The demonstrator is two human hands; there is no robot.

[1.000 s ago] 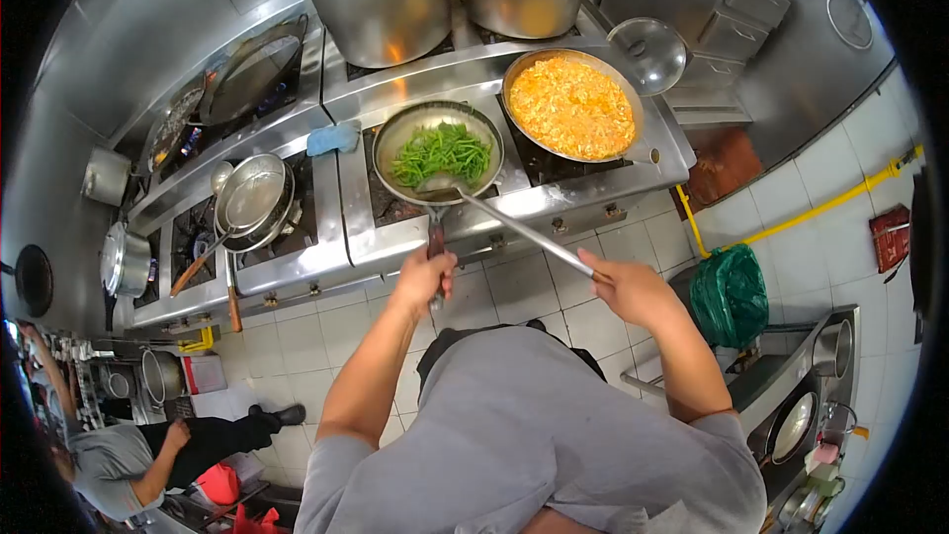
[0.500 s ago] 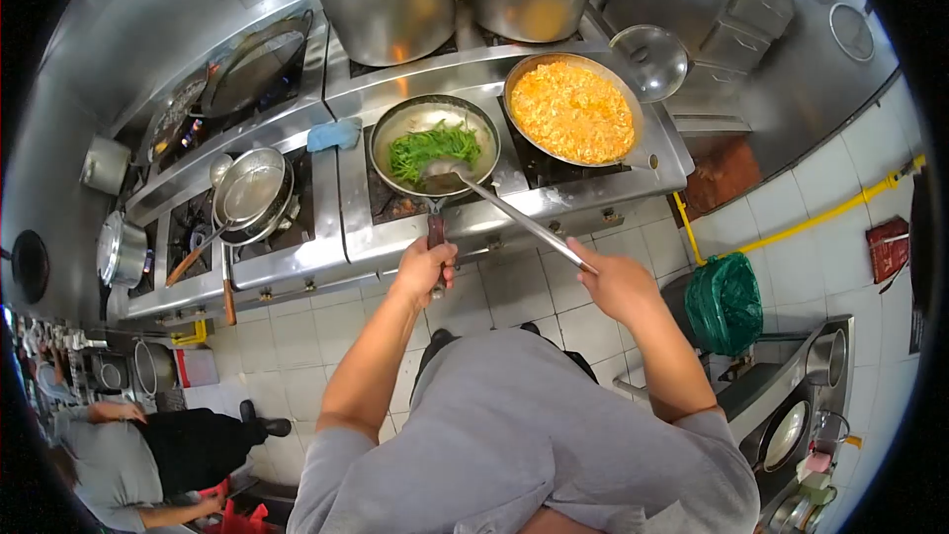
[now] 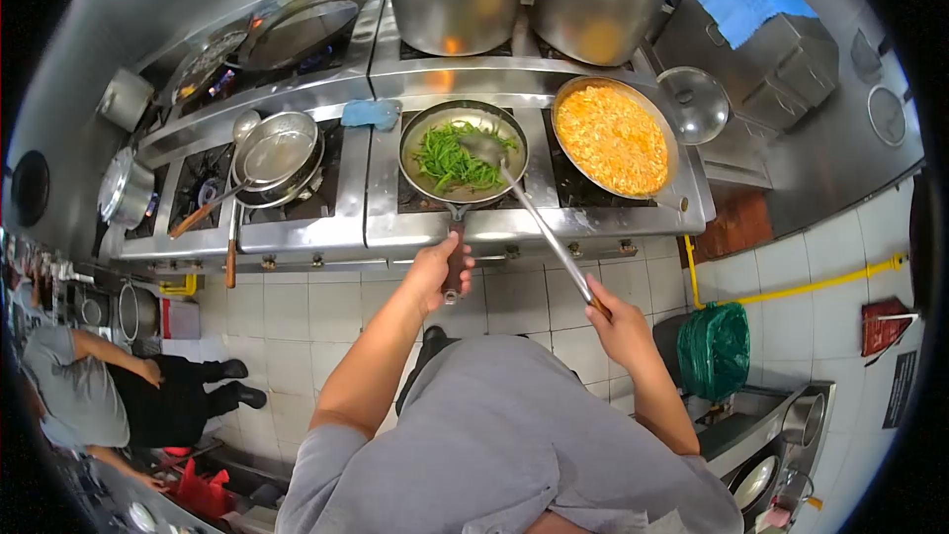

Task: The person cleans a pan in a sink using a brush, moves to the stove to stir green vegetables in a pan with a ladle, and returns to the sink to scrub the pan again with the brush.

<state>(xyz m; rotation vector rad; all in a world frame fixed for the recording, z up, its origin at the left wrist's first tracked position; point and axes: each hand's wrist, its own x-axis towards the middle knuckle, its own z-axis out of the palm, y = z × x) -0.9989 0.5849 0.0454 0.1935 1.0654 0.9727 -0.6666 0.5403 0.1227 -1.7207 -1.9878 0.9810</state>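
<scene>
My left hand (image 3: 435, 275) is wrapped round the dark handle of a frying pan (image 3: 416, 131) on the front burner. Long chopped green vegetables (image 3: 453, 158) lie in the pan's middle. My right hand (image 3: 620, 324) grips the wooden end of a long metal ladle (image 3: 550, 234). The ladle's bowl rests among the greens on their right side, partly blurred. Right of this pan, a wider pan (image 3: 613, 138) holds an orange, crumbly mixture that looks like egg.
Two tall stockpots (image 3: 457, 2) stand behind. A blue cloth (image 3: 372, 115) lies on the stove left of the pan. Farther left are a strainer (image 3: 279, 153) over a pot and a lidded pot (image 3: 127, 188). A green-lined bin (image 3: 714, 351) is at right; another person (image 3: 79, 386) stands lower left.
The ladle's bowl has moved from the pan's near edge up and right into the greens, which are spread differently. My right hand has come lower. The whole view has shifted.
</scene>
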